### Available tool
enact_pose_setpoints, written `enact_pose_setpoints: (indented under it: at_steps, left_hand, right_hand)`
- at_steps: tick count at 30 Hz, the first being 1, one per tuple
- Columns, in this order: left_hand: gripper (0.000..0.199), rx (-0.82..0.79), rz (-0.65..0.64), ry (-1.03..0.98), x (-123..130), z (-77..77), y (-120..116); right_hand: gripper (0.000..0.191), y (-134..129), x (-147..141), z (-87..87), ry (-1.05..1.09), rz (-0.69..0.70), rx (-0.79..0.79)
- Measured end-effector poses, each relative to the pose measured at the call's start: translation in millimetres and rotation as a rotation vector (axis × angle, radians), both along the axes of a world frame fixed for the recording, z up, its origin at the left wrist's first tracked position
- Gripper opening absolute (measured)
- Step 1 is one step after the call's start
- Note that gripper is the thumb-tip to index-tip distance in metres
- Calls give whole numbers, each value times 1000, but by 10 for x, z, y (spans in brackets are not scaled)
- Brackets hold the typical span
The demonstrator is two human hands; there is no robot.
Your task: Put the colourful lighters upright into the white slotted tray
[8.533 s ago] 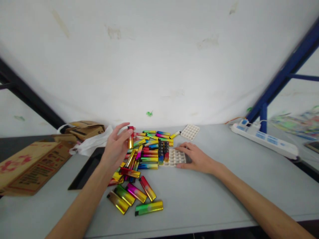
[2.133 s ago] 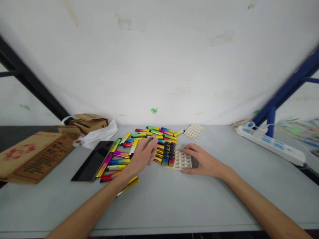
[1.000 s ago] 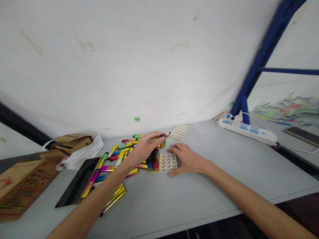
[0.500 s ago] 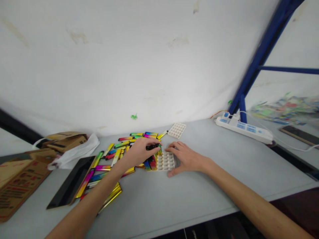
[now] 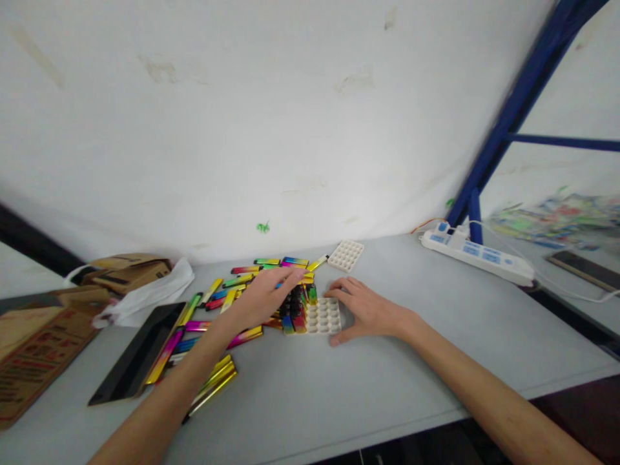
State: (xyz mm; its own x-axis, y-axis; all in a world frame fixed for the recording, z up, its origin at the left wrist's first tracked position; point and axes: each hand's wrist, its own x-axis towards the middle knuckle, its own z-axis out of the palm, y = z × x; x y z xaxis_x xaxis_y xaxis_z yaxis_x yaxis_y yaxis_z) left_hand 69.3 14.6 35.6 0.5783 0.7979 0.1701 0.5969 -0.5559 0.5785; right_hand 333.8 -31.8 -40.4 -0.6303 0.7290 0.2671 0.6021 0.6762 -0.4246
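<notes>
A white tray (image 5: 323, 316) with rows of round pockets lies on the table. Several shiny coloured sticks with black ends (image 5: 294, 302) stand packed at its left side, and the pockets on the right are bare. My left hand (image 5: 271, 294) hovers just left of and above the packed sticks, fingers stretched forward and nothing visibly gripped; its underside is hidden. A yellow stick (image 5: 317, 264) lies just beyond its fingertips. At the tray's right side rests my right hand (image 5: 363, 310), thumb and fingers spread apart around the edge, a fingertip touching the far right corner.
Loose metallic sticks (image 5: 247, 336) are strewn over the table's left half. A second pocketed tray (image 5: 345, 256) lies by the wall. On the left are a black flat panel (image 5: 138, 355), a white plastic bag (image 5: 159, 297) and cardboard boxes (image 5: 43, 349). A power strip (image 5: 477, 257) is at right.
My left hand has let go of a black-ended stick at the tray and pulled slightly left and back. A green stick now stands in the tray. The right hand has barely moved.
</notes>
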Motion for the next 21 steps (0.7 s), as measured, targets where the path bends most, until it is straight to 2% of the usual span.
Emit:
enact_pose_setpoints:
  at_steps: [2, 5, 8, 12, 17, 21]
  left_hand:
    - [48, 72, 76, 41, -118, -24, 121]
    - [43, 175, 117, 154, -260, -85, 397]
    - [41, 222, 64, 252, -282, -181, 704]
    - [40, 201, 2, 293, -162, -313, 1013]
    - [36, 159, -62, 304, -81, -399, 1177]
    - [28, 158, -60, 230, -117, -349, 1166]
  right_hand:
    - [96, 0, 1, 3, 0, 4, -1]
    - [96, -2, 3, 9, -7, 1, 2]
    - [94, 1, 5, 11, -9, 6, -2]
    - [94, 3, 3, 21, -12, 12, -7]
    - [89, -2, -7, 39, -11, 11, -12]
    - [87, -1, -8, 47, -4, 13, -10]
